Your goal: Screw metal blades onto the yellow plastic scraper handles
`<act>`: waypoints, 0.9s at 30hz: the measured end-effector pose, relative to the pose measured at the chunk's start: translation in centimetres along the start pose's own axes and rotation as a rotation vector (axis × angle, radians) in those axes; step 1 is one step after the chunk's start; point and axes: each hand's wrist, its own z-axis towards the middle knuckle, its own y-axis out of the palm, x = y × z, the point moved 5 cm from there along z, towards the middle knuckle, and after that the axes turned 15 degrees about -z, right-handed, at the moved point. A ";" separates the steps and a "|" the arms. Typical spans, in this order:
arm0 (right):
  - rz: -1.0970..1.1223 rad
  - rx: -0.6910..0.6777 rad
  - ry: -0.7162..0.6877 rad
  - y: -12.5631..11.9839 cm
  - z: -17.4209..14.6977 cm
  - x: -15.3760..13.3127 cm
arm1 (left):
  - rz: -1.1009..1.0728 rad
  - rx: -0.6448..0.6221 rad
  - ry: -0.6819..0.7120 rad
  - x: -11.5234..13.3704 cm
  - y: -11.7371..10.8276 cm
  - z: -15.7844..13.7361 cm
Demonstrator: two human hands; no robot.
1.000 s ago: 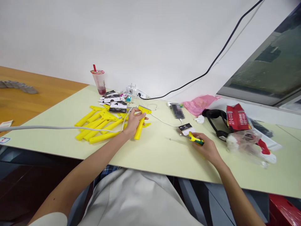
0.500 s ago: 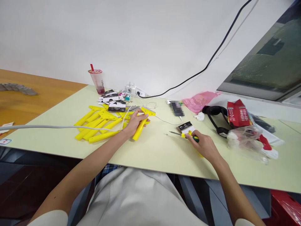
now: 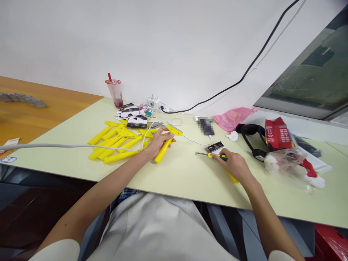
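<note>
My left hand (image 3: pixel 160 142) is closed around the handle of a yellow scraper (image 3: pixel 163 150), whose wide head points away from me. In my right hand (image 3: pixel 234 164) is a screwdriver (image 3: pixel 202 154) with a yellow and green handle, its shaft pointing left, low over the table. Something tiny, perhaps a screw, shows at its tip. Just behind the right hand lies a black and white blade packet (image 3: pixel 215 146). Another yellow handle (image 3: pixel 233 178) lies partly hidden under that hand. Left of my left hand, several yellow scrapers (image 3: pixel 108 146) lie in a pile.
Small black and white boxes (image 3: pixel 137 122) and a drink cup (image 3: pixel 115 95) stand behind the pile. A phone (image 3: pixel 206 127) on a white cable lies near the wall. To the right are a pink bag (image 3: pixel 231 119), black headphones (image 3: pixel 252 141) and a red packet (image 3: pixel 277 134).
The screwdriver's tip has dropped slightly to where the tiny screw-like piece lay on the table. My left hand still holds the scraper. The view has shifted a little.
</note>
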 end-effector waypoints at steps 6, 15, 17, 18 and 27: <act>-0.006 0.006 0.003 -0.8 0.2 0.2 | 0.006 -0.004 -0.015 0.0 0.1 -0.1; 0.013 0.136 -0.119 -5.8 2.6 -1.4 | 0.029 0.013 -0.091 -1.0 -0.7 0.4; 0.023 0.155 -0.167 -7.3 3.8 -2.2 | 0.040 0.006 -0.135 -1.4 -0.9 0.5; 0.023 0.163 -0.185 -8.0 4.4 -2.6 | 0.044 -0.001 -0.158 -1.5 -0.9 0.5; -0.026 0.103 -0.357 -12.1 9.6 -7.2 | 0.039 -0.023 -0.223 -1.7 -1.0 0.3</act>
